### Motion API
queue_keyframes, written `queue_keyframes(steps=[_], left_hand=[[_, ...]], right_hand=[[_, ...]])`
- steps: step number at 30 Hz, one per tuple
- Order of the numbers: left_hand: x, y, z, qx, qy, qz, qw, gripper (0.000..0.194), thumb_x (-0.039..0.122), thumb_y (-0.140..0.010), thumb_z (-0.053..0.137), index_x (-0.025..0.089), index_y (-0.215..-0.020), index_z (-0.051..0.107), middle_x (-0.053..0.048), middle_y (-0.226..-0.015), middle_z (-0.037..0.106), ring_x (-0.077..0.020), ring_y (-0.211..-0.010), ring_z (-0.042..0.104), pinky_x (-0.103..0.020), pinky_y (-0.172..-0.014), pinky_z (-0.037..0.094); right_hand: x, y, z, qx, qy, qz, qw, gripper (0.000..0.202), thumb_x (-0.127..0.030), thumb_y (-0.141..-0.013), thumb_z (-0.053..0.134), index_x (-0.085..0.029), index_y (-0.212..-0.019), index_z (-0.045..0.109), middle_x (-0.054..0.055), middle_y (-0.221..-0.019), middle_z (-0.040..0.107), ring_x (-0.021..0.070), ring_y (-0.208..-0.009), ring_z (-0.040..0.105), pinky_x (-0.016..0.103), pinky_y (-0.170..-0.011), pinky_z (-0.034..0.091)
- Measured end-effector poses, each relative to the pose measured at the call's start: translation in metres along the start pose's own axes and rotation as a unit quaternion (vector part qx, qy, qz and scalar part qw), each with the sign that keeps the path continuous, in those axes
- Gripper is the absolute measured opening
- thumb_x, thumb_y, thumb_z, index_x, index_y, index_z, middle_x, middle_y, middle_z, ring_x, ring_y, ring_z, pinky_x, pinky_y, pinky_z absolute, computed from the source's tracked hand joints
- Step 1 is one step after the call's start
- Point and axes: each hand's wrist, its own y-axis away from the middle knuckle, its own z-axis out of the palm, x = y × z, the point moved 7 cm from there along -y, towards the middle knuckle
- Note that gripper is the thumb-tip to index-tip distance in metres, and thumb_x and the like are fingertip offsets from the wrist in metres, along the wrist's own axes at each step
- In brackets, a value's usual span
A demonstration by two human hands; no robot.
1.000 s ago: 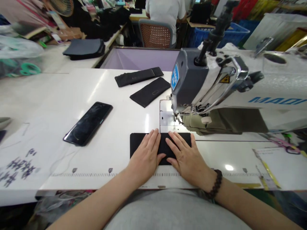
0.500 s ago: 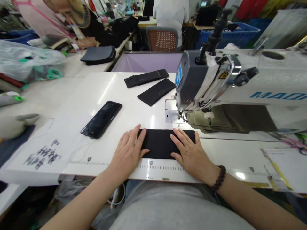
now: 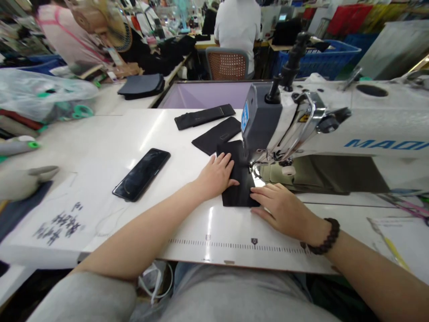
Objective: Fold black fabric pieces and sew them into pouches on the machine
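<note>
A black fabric panel (image 3: 237, 190) lies lengthwise away from me, its right edge at the needle area of the sewing machine (image 3: 264, 120). My left hand (image 3: 217, 175) rests flat on the panel's left side, fingers stretched out. At the near right corner, my right hand (image 3: 279, 208) touches the panel's edge with its fingers extended; the thumb lies lower, on the table. Just beyond the panel are two more black fabric pieces, one nearer (image 3: 216, 135) and one farther (image 3: 204, 117). Olive fabric pieces (image 3: 321, 172) lie under the machine arm.
A black phone (image 3: 142, 174) lies left of my hands. Paper with handwriting (image 3: 40, 214) and a grey thread cone (image 3: 20, 179) are farther left. Pink-handled scissors (image 3: 405, 208) lie at right. A person in white (image 3: 237, 27) sits ahead, near a blue basket (image 3: 321, 58).
The black panel has turned from lying crosswise near the table edge to lying lengthwise at the needle. Both hands have moved forward with it, the left also to the right.
</note>
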Motion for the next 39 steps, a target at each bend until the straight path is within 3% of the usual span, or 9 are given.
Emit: queue_keyframes(steps=[3,5,10,19,39], left_hand=[[0.015,-0.011,-0.004,-0.011,0.022,0.071,0.997,0.030,0.025,-0.085,0.049,0.013,-0.112,0.053,-0.011,-0.120,0.049,-0.0211,-0.106,0.050,-0.030,-0.089,0.039],[0.023,-0.012,-0.005,-0.018,0.039,0.083,0.996,0.026,0.026,-0.086,0.047,0.012,-0.106,0.056,-0.010,-0.112,0.053,-0.0198,-0.100,0.053,-0.028,-0.086,0.041],[0.027,-0.008,-0.006,0.031,0.054,0.057,0.996,0.047,0.044,-0.083,0.046,0.005,-0.109,0.053,-0.015,-0.113,0.050,-0.0258,-0.110,0.045,-0.033,-0.094,0.035],[0.020,-0.014,-0.003,0.035,0.058,0.056,0.996,0.046,0.043,-0.084,0.045,0.005,-0.108,0.052,-0.015,-0.112,0.051,-0.0263,-0.111,0.043,-0.034,-0.096,0.033],[0.019,-0.017,-0.002,0.018,0.057,0.056,0.997,0.047,0.044,-0.085,0.042,0.006,-0.111,0.051,-0.015,-0.115,0.050,-0.0253,-0.112,0.043,-0.033,-0.097,0.032]], right_hand=[[0.011,-0.006,0.001,-0.010,-0.002,-0.058,0.998,0.026,-0.029,-0.085,0.043,-0.014,-0.096,0.061,0.009,-0.104,0.061,0.0195,-0.087,0.052,0.037,-0.075,0.041],[0.017,-0.006,0.001,0.004,-0.014,-0.081,0.997,0.026,-0.029,-0.085,0.043,-0.015,-0.095,0.062,0.008,-0.104,0.061,0.0183,-0.084,0.053,0.035,-0.074,0.042],[0.027,-0.001,0.004,0.043,-0.017,-0.081,0.996,0.029,-0.029,-0.086,0.042,-0.013,-0.100,0.061,0.010,-0.104,0.060,0.0178,-0.084,0.053,0.034,-0.073,0.044],[0.034,-0.003,0.009,0.039,-0.003,-0.038,0.999,0.035,-0.035,-0.087,0.039,-0.011,-0.101,0.060,0.010,-0.084,0.056,0.0172,-0.075,0.051,0.032,-0.066,0.044],[0.034,-0.005,0.009,0.039,0.005,-0.026,0.999,0.035,-0.036,-0.087,0.038,-0.012,-0.100,0.061,0.008,-0.079,0.055,0.0158,-0.070,0.050,0.029,-0.063,0.039]])
